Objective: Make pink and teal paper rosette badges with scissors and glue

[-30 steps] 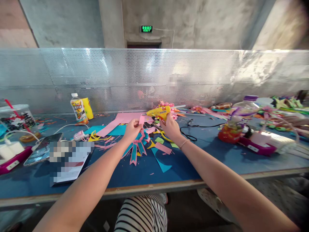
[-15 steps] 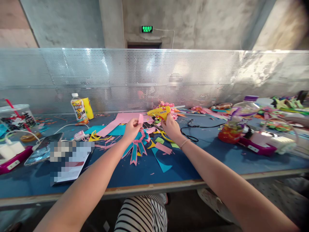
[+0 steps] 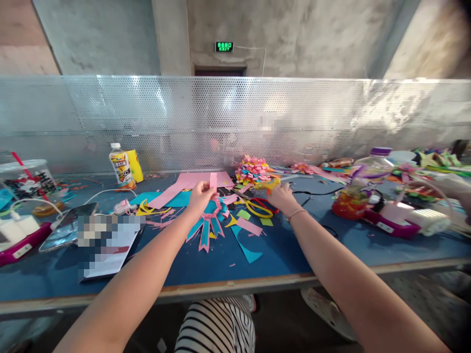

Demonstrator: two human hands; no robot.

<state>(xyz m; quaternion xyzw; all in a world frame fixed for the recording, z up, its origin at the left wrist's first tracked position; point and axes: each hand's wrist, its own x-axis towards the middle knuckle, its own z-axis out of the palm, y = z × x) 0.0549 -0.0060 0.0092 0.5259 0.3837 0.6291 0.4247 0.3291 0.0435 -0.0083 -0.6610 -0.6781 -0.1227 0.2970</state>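
Observation:
My left hand (image 3: 201, 197) is closed in a pinch on a small pink paper strip (image 3: 213, 181), which stands up from the fingers. Just below it lies a paper rosette (image 3: 211, 223) with blue and pink pointed tails. My right hand (image 3: 282, 197) is closed around a yellow hot glue gun (image 3: 268, 186), held low by the table with its nozzle end to the left; the fingers partly hide its handle. Scissors (image 3: 259, 208) with yellow and red handles lie close to my right hand. Beyond them sits a layered pink and yellow paper flower (image 3: 253, 170).
Pink paper (image 3: 184, 184) and blue scraps (image 3: 246, 247) litter the blue table. At left are a tablet (image 3: 114, 260), a phone (image 3: 68, 228) and a drink bottle (image 3: 122, 166). At right stand a large bottle (image 3: 348, 203) and a power strip (image 3: 392, 220). Another person's hand (image 3: 454, 189) is at the right edge.
My right hand has moved right and lower with the glue gun, away from my left hand, uncovering the scissors and paper flower. A co-worker's hand has appeared at right. My left hand has barely moved.

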